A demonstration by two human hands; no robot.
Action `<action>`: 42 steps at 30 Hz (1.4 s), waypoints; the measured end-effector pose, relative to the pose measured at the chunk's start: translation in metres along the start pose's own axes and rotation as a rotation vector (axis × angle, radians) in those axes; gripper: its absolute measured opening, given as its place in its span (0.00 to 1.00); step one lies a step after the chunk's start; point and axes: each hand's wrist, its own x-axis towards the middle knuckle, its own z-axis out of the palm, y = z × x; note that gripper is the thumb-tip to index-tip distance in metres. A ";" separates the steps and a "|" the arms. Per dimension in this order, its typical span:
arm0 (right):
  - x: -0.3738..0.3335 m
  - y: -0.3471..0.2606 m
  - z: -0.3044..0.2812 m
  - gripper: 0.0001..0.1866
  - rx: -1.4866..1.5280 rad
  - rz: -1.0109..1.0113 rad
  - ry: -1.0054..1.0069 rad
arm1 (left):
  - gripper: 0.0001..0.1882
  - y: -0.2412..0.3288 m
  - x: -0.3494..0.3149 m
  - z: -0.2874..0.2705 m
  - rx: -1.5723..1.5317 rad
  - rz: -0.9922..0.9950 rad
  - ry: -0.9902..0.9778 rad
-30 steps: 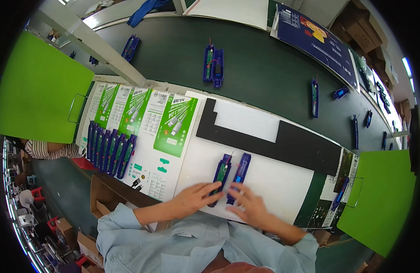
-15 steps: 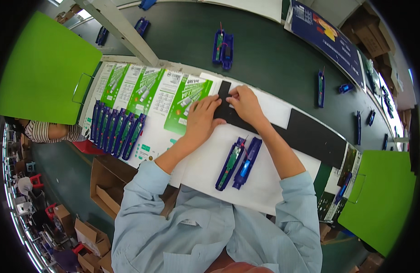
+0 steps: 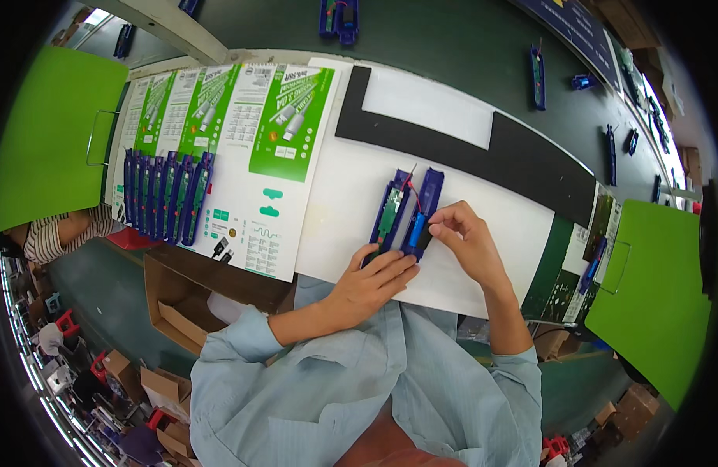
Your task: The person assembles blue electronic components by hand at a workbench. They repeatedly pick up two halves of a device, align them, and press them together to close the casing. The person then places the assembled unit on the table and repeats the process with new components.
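A blue plastic casing in two halves lies on the white sheet in front of me. Its left half (image 3: 388, 210) carries a green circuit board, and the right half (image 3: 431, 189) holds a bright blue cylindrical cell (image 3: 416, 230); a thin red wire runs between them. My left hand (image 3: 367, 289) grips the near ends of both halves, thumb at the left side and fingers across the bottom. Beside the cell, my right hand (image 3: 469, 243) pinches a small black piece (image 3: 425, 237) at the edge of the right half. Its exact shape is partly hidden by the fingers.
A black strip with a cut-out (image 3: 452, 144) lies beyond the casing. Several filled blue casings (image 3: 164, 194) stand in a row at left on printed green-and-white card (image 3: 293, 117). More casings (image 3: 538, 78) lie on the dark green belt (image 3: 445, 39). Green panels (image 3: 647, 288) flank the bench.
Both hands have come back from the black strip to the casing. My left hand now holds its near end, and the right hand has brought a small black piece beside the cell.
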 end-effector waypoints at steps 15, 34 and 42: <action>-0.003 0.006 0.029 0.08 -0.148 -0.073 0.126 | 0.22 0.000 -0.001 0.004 0.018 -0.027 0.003; 0.031 -0.018 0.040 0.06 -0.452 -0.465 0.263 | 0.19 -0.039 0.068 -0.033 0.032 -0.214 0.337; 0.018 -0.009 0.043 0.06 -0.314 -0.427 0.244 | 0.07 -0.060 0.074 -0.018 0.112 -0.099 0.305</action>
